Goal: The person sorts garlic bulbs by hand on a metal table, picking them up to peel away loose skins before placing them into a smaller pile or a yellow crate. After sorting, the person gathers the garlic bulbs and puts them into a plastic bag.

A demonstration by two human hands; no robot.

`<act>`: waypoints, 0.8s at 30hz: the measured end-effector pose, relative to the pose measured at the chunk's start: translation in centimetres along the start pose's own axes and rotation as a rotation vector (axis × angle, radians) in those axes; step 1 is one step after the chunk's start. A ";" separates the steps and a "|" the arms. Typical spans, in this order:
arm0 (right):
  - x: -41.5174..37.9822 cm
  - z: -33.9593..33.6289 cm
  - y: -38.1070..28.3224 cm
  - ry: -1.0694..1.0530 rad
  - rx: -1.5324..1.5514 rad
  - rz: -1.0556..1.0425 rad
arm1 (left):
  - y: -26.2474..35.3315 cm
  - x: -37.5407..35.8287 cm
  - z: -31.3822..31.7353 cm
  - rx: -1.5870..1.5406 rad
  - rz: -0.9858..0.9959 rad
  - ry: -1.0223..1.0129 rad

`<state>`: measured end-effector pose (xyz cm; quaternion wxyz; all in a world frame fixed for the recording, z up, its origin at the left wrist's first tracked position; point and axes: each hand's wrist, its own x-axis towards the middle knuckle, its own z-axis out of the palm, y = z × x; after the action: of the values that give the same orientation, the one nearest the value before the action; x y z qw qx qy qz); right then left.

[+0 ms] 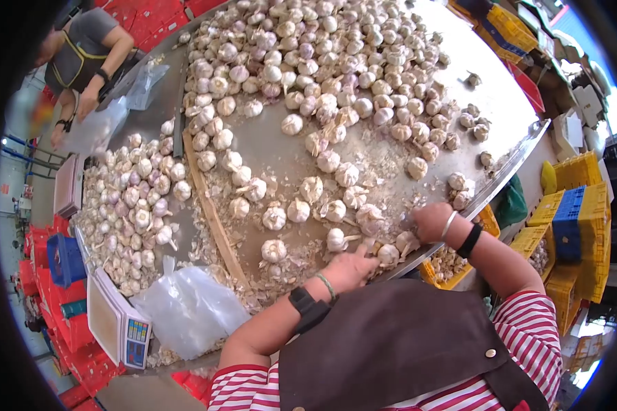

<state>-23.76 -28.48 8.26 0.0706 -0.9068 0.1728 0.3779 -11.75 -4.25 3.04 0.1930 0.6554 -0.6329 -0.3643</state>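
White and purplish garlic bulbs point(301, 68) cover much of the metal table point(260, 133). At the near edge my left hand point(349, 271) has its fingers closed against a garlic bulb point(371, 246), beside another bulb point(388, 255). My right hand point(432, 222) is curled into a fist just to the right, next to a bulb point(407, 241) at the table's rim. A small greyish piece shows at its fingers; I cannot tell what it is. Dry skins and a few bulbs point(274, 251) lie around both hands.
A wooden strip point(216, 212) divides off a second garlic pile point(134, 205) on the left. A scale point(120, 318) and clear plastic bags point(192, 308) sit near it. Across the table another person point(92, 51) handles a bag. Yellow crates point(593, 233) stand at right.
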 end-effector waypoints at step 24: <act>-0.1 -2.9 -11.5 0.570 0.916 -0.677 | -4.6 -6.6 0.9 -2.451 0.152 0.254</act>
<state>-17.66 -18.52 10.34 0.5179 -0.8541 0.0327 -0.0338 -8.78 2.93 0.74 0.7604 0.0342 0.1131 -0.6386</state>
